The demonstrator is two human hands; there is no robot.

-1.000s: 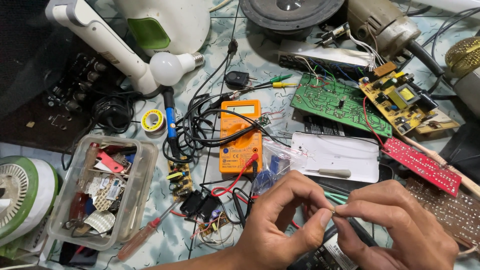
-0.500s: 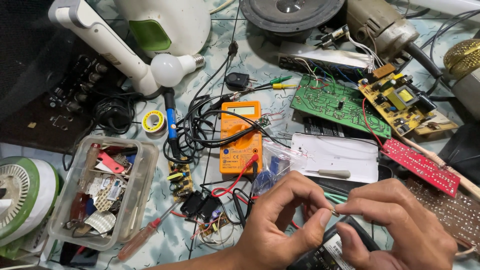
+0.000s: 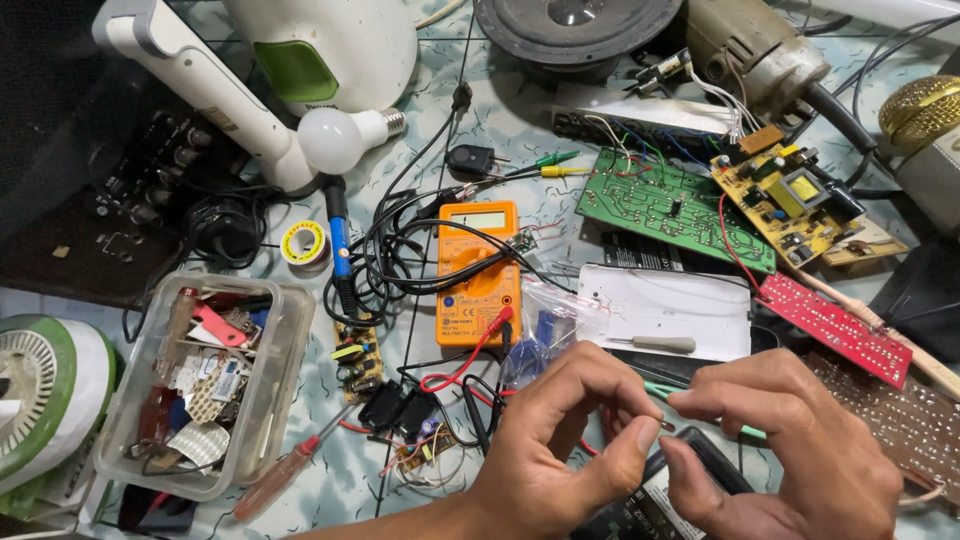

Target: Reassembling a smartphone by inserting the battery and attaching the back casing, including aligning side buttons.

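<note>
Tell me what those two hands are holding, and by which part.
Left hand and right hand pinch something tiny between their fingertips; what it is, and which part, cannot be told.

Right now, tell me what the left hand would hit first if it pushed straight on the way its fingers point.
Probably the right hand: the left hand points right at it, fingertips nearly touching. Depth is unclear.
</note>
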